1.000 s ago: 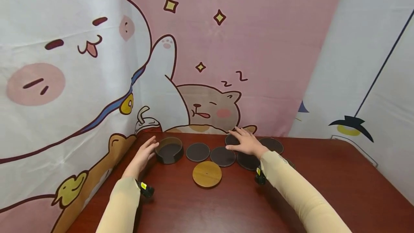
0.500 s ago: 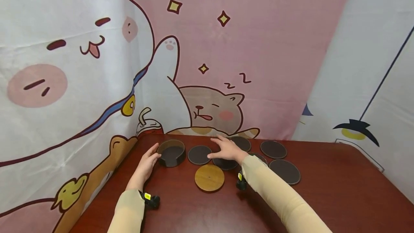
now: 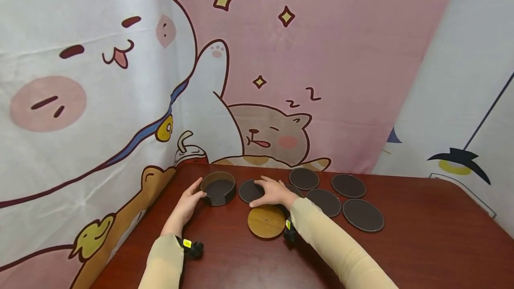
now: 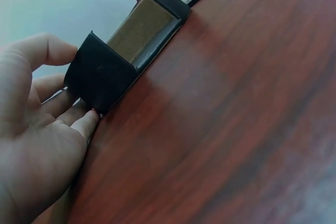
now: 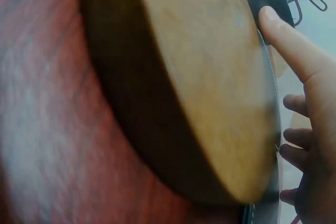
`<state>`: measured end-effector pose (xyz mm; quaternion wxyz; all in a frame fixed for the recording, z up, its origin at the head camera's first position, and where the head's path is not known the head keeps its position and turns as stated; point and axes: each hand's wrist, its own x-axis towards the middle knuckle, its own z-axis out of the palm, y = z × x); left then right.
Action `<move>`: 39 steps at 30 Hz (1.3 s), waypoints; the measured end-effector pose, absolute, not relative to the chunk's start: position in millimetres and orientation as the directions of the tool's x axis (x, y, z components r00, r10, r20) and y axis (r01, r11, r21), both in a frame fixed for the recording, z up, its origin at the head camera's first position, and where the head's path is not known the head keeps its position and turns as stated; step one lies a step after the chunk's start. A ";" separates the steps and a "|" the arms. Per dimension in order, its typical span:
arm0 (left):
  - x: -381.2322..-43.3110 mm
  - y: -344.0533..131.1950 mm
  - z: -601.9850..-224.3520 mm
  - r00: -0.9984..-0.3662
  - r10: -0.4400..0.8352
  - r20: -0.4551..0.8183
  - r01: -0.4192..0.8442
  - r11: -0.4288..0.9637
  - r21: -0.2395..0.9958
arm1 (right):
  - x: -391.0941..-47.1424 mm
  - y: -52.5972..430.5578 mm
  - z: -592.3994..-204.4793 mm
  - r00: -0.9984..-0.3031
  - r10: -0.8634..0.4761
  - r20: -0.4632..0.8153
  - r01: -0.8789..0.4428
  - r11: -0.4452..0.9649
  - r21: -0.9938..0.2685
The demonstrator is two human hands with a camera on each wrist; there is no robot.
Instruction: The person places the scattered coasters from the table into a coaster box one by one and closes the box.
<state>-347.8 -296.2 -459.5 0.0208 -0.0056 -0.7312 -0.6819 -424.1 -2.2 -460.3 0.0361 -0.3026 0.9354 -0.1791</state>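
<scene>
My left hand [image 3: 189,203] touches the left side of a round black coaster holder [image 3: 218,189] that has a cut-out in its front wall. The left wrist view shows my thumb and fingers against the outside of the holder [image 4: 102,72], not wrapped round it. My right hand [image 3: 274,192] is over a dark round coaster [image 3: 248,192], its fingers spread and thumb apart. Contact with that coaster cannot be told. Just in front of this hand lies a round wooden disc [image 3: 266,222], which fills much of the right wrist view. Another dark coaster [image 3: 295,190] is partly hidden behind the right hand.
Several more dark coasters lie to the right, among them a back one [image 3: 304,179], a middle one [image 3: 323,203] and a front right one [image 3: 363,215]. The reddish-brown table [image 3: 241,262] meets a cartoon-printed cloth [image 3: 341,79] at its back and left.
My right hand has moved left, from over the farther coasters to the one nearest the holder, uncovering coasters on the right. The left hand stays at the holder. The head view has shifted slightly.
</scene>
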 end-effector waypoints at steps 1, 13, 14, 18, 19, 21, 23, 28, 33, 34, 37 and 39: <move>-349.7 -296.8 -462.0 -0.999 -0.026 0.037 0.035 0.074 0.997 | -423.6 -2.9 -461.2 -0.814 -0.580 0.037 -0.553 0.753 -0.357; -360.5 -301.8 -481.1 -0.996 -0.079 0.046 0.033 0.158 0.987 | -423.1 -14.2 -461.4 -0.852 -0.522 0.026 -0.503 0.806 -0.313; -360.2 -301.7 -481.0 -0.996 -0.080 0.045 0.032 0.159 0.987 | -423.1 -14.8 -461.4 -0.855 -0.517 0.029 -0.500 0.810 -0.307; -359.2 -301.4 -479.5 -0.996 -0.073 0.047 0.034 0.169 0.985 | -424.8 -16.4 -462.2 -0.862 -0.505 0.049 -0.496 0.819 -0.289; -359.1 -301.5 -479.0 -0.997 -0.067 0.050 0.037 0.174 0.984 | -425.3 -16.7 -462.3 -0.862 -0.504 0.057 -0.498 0.819 -0.284; -358.9 -301.2 -477.8 -0.996 -0.073 0.044 0.031 0.173 0.985 | -426.5 -17.1 -462.2 -0.859 -0.507 0.073 -0.506 0.818 -0.273; -358.6 -301.3 -476.5 -0.997 -0.068 0.045 0.033 0.173 0.984 | -427.8 -17.4 -461.5 -0.855 -0.511 0.086 -0.514 0.815 -0.267; -358.9 -299.3 -473.5 -0.997 -0.056 0.048 0.038 0.162 0.986 | -429.7 -14.2 -455.9 -0.853 -0.512 0.106 -0.520 0.810 -0.272; -358.6 -298.7 -473.0 -0.997 -0.052 0.049 0.039 0.167 0.985 | -429.6 -9.5 -446.8 -0.854 -0.502 0.133 -0.518 0.806 -0.287; -358.5 -298.8 -473.4 -0.997 -0.056 0.046 0.036 0.168 0.985 | -429.7 -8.5 -444.8 -0.854 -0.501 0.137 -0.518 0.805 -0.288; -358.1 -299.7 -475.1 -0.998 -0.054 0.044 0.034 0.170 0.985 | -430.7 -5.0 -438.5 -0.850 -0.506 0.147 -0.527 0.801 -0.284; -357.7 -300.8 -476.2 -0.998 -0.050 0.048 0.039 0.173 0.984 | -431.5 -2.4 -433.3 -0.844 -0.513 0.155 -0.535 0.795 -0.287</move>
